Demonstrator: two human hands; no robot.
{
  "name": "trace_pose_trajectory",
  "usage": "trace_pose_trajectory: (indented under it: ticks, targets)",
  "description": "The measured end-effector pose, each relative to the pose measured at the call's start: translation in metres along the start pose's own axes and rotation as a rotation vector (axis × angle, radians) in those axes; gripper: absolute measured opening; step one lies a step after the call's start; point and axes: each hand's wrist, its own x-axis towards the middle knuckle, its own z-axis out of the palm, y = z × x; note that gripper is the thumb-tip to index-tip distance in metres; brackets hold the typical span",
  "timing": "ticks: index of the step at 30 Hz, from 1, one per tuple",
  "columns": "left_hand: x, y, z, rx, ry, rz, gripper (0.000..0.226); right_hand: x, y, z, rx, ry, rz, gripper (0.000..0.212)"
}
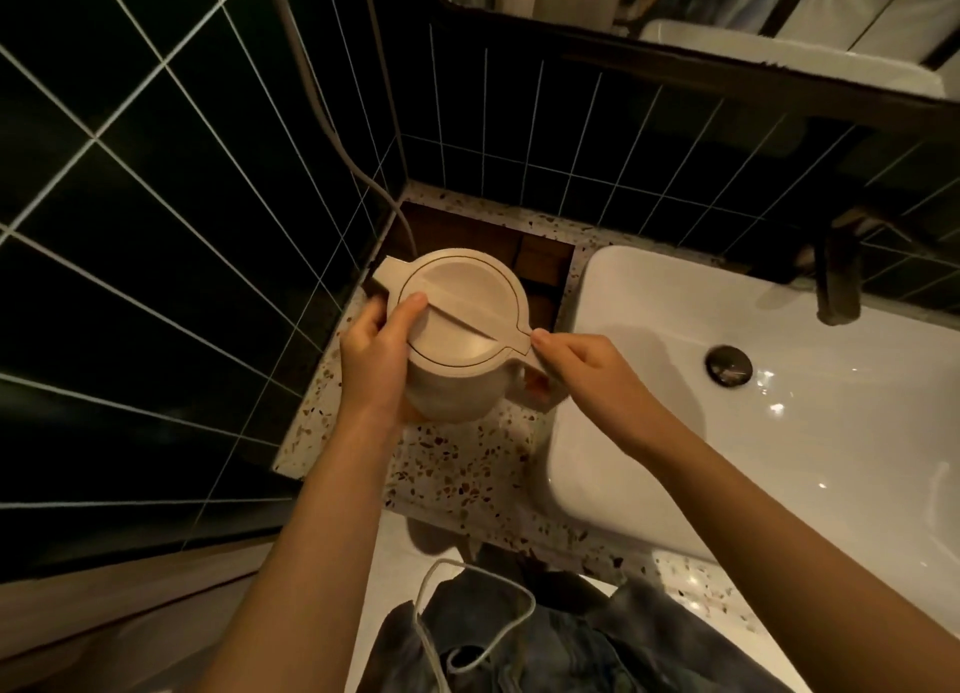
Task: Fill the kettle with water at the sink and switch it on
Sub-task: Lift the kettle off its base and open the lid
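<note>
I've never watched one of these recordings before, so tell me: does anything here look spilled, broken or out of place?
Nothing looks spilled or damaged. The kettle stands upright on the speckled counter beside the sink, lid shut, with the left hand on its side and the right hand at the lid tab. The basin looks dry.

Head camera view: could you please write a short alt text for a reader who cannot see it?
Two bare hands hold a cream kettle with its lid closed on a speckled counter: the left hand grips its side, the right hand pinches near the handle. A white sink with a dark tap lies right, below dark green tiles.
</note>
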Motion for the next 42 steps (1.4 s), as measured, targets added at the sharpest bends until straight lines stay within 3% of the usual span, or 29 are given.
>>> trace_pose_trajectory:
  ticks: [6,12,17,29,36,42]
  targets:
    - [-0.042,-0.005,0.029,0.011,-0.068,-0.001,0.015,-0.057,0.009,-0.03,0.056,0.034,-0.026,0.058]
    - [-0.079,-0.017,0.054,0.021,-0.117,-0.031,0.011,-0.096,0.035,-0.054,0.079,0.081,-0.014,0.043]
    - [-0.101,-0.029,0.062,0.022,-0.117,-0.062,0.011,-0.117,0.051,-0.064,0.084,0.073,-0.027,0.043]
    - [-0.113,-0.048,0.06,0.032,-0.088,-0.092,0.014,-0.124,0.074,-0.07,0.111,-0.034,-0.038,0.039]
    - [-0.115,-0.047,0.063,0.105,-0.143,-0.054,0.014,-0.126,0.075,-0.077,0.173,-0.151,-0.074,0.025]
    - [-0.118,-0.044,0.064,0.204,-0.211,-0.001,0.017,-0.126,0.076,-0.083,0.179,-0.169,-0.077,0.032]
